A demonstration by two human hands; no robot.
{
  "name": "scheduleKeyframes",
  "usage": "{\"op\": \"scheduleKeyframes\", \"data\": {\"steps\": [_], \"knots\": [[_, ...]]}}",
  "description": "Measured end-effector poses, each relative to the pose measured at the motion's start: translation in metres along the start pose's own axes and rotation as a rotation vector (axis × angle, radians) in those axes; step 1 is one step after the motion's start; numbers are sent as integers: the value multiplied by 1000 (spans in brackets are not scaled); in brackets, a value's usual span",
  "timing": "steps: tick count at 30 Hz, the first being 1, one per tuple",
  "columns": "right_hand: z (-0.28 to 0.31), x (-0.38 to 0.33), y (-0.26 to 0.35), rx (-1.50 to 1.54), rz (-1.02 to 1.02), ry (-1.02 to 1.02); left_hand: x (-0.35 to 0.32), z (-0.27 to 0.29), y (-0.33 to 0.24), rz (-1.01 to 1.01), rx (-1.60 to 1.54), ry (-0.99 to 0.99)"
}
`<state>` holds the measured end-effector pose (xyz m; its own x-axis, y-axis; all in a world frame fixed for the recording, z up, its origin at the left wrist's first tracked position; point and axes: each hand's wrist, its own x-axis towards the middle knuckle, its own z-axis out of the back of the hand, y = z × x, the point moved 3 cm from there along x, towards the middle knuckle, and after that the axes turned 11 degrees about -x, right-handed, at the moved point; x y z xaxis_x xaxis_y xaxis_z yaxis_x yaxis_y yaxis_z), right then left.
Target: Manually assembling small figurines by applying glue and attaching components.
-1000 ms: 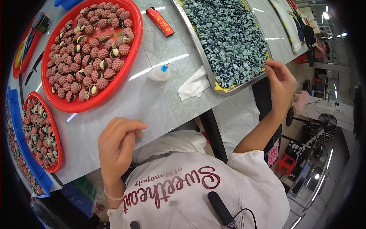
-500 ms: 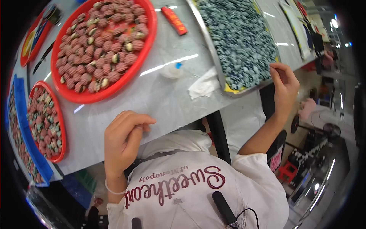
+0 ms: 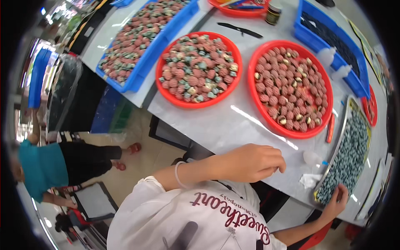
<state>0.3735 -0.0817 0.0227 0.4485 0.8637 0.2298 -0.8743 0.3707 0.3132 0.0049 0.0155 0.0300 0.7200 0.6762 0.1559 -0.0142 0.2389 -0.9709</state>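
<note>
Swinging leftward since the earlier frame, we are resting our left hand [image 3: 250, 162], fingers curled and holding nothing, on the table edge [image 3: 233, 129]. Lower right, our right hand [image 3: 336, 199] is pinching at the metal tray [image 3: 342, 137] of dark beads [image 3: 348, 160], seemingly sorting; next calls for a fine pick.

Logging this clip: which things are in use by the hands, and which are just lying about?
In use:
right hand on the metal tray of dark blue-grey pieces
left hand resting on the white table

Lying about:
two red round trays of pink pieces
blue bin
crumpled tissue
small squeeze bottle
</note>
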Motion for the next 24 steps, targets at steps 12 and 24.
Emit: {"op": "scheduleKeyframes", "data": {"steps": [12, 24], "knots": [[18, -2, 48, -207, -38, -313, -47, 137, -2, 187, 1147, -863], [28, -51, 178, -12, 541, -699, -55, 139, 9, 108, 1123, -963]]}}
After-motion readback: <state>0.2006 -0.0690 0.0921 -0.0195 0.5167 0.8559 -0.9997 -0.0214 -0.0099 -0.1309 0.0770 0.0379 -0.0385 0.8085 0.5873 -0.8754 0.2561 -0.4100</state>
